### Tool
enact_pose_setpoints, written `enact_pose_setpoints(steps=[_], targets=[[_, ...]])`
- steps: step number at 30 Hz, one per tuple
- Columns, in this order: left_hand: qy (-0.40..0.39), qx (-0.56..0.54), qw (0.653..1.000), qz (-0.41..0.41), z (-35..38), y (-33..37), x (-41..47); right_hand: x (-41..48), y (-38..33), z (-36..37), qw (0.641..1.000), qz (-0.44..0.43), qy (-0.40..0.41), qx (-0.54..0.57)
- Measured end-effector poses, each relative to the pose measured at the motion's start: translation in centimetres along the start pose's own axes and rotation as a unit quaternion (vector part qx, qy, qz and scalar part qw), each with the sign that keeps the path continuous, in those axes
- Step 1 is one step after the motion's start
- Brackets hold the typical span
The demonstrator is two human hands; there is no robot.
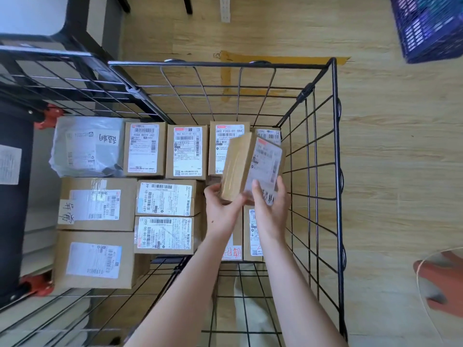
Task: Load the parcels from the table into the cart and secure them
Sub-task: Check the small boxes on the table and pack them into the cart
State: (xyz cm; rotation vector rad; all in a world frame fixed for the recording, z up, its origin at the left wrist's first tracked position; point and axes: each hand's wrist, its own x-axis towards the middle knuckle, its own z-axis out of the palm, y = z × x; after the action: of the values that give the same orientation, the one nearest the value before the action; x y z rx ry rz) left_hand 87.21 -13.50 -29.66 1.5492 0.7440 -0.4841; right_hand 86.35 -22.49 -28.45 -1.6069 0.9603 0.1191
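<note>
- Reached down with 2 bare forearms into the black wire cart [335, 146].
- Gripped the near end of a small brown parcel [238, 166] with the left hand [221, 211], fingers curled beneath it and thumb up its side.
- Clasped the parcel's white-labelled face with the right hand [271, 211], fingers laid over the near edge.
- Held that parcel tilted above the packed layer, near the cart's right wall; contact with the boxes beneath impossible to tell.
- Packed below with rows of labelled cardboard boxes [165, 199] lying flat, plus 1 grey plastic mailer [87, 146] at the far left.
- Parked on pale wood flooring [400, 146], a purple crate [431, 28] well apart at the far right.
</note>
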Motion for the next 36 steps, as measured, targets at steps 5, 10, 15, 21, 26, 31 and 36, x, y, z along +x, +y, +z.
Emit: enact_pose_setpoints(steps=[5, 10, 15, 21, 26, 31, 36], targets=[[-0.088, -0.032, 0.991, -0.09, -5.6, -1.7, -0.8, -0.7, 0.8, -0.7, 0.995, 0.099, -0.012, 0.03], [-0.128, -0.048, 0.984, -0.117, -7.8, -1.1, -0.3, -0.5, 2.0, -1.2, 0.952, 0.227, -0.026, 0.202], [-0.114, -0.038, 0.991, -0.063, -6.3, -0.2, 0.8, -0.7, 2.0, -0.8, 0.945, 0.202, -0.028, 0.256], [0.013, 0.1, 0.98, 0.169, -1.3, 2.4, 0.7, -0.9, 1.3, 0.1, 0.974, 0.138, 0.003, 0.18], [0.078, 0.144, 0.96, 0.225, 4.2, 4.0, 1.7, 0.8, 0.5, 0.5, 0.982, 0.06, 0.015, 0.177], [0.108, 0.171, 0.953, 0.224, 7.2, 3.2, 1.1, 3.5, 2.2, 0.6, 0.972, 0.051, 0.05, 0.225], [0.077, 0.201, 0.948, 0.236, 7.4, 3.1, 0.5, 3.2, 1.3, 0.3, 0.959, 0.12, 0.061, 0.249]])
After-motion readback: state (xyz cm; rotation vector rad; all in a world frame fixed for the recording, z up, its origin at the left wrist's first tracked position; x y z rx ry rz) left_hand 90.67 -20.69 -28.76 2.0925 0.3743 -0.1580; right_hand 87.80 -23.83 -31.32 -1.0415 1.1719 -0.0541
